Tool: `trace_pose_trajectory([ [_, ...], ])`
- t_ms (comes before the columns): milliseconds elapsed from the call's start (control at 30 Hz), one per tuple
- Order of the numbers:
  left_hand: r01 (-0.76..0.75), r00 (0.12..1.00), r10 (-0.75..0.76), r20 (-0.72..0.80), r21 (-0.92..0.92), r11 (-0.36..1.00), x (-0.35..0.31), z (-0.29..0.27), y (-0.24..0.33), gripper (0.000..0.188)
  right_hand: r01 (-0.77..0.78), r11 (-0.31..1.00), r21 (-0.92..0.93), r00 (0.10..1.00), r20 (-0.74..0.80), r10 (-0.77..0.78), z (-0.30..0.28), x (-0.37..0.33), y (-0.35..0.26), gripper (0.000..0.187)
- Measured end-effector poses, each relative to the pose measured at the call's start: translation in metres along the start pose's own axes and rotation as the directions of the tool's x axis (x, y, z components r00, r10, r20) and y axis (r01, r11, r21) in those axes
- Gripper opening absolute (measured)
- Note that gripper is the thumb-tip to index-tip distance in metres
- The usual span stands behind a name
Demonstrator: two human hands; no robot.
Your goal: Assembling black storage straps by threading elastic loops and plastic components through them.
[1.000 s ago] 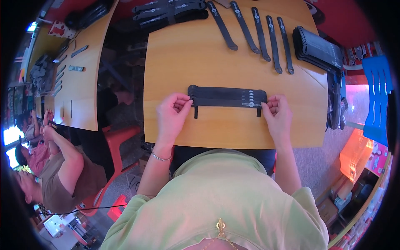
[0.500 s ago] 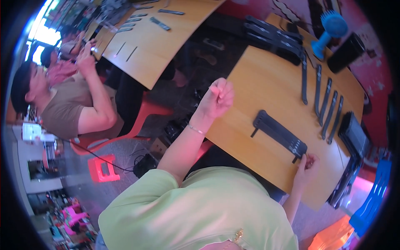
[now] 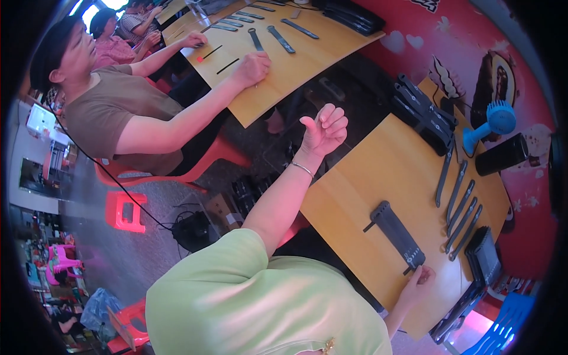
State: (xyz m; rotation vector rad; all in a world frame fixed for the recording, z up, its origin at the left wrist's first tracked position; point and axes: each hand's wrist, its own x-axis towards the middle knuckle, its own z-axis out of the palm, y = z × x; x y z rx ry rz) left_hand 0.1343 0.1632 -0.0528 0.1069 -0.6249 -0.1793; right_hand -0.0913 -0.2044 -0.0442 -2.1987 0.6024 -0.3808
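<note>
My left hand [image 3: 325, 129] is raised off the table's left edge, its fingers curled into the palm and its thumb sticking out; nothing shows in it. On the wooden table lies a set of dark grey straps [image 3: 397, 234], side by side like one flat panel, with pale marks at the near end. Thin black strips stick out crosswise from under both ends. My right hand [image 3: 421, 277] is at the near end, touching its corner with thumb and finger pressed together. Whatever they may pinch is too small to make out.
Several loose straps [image 3: 463, 198] lie to the right on the table [image 3: 349, 189]. Beyond stand a black strap stack [image 3: 423, 115], a blue handheld fan [image 3: 488, 125] and a black cylinder [image 3: 502, 155]. A co-worker [image 3: 127, 106] sits at another table on the left.
The view has swung, so the table appears lower. My left thumb now stands away from the curled fingers. The co-worker's hands have come down to the other table. The strap set stays put.
</note>
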Motion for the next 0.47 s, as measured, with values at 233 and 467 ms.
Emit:
trace_pose_trajectory([
  [233, -0.087, 0.996, 0.085, -0.029, -0.080, 0.993, 0.006, -0.001, 0.000, 0.051, 0.043, 0.998, -0.035, 0.999, -0.005, -0.043, 0.001, 0.002, 0.007, 0.010],
  [467, -0.192, 0.981, 0.194, 0.018, -0.067, 0.979, 0.016, 0.005, -0.006, 0.053, 0.023, 0.998, -0.054, 0.999, 0.023, -0.022, -0.002, 0.001, 0.000, 0.010],
])
